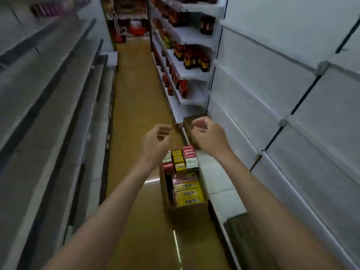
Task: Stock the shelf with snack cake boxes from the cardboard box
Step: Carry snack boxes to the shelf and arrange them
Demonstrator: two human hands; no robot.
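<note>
An open cardboard box (187, 211) stands on the brown floor beside the right-hand shelving, packed with red and yellow snack cake boxes (186, 190). Both my arms reach out above it. My left hand (155, 140) hovers over the box's far end with fingers loosely curled, holding nothing. My right hand (208, 133) hangs a little farther right and forward, fingers also loosely curled and empty. Neither hand touches the boxes.
White shelves (272, 106) line the right side, with a low base shelf (218, 184) next to the box. A second brown carton (190, 125) sits beyond my right hand. Bottles (192, 55) fill shelves farther down the aisle. Grey shelving (48, 114) runs along the left.
</note>
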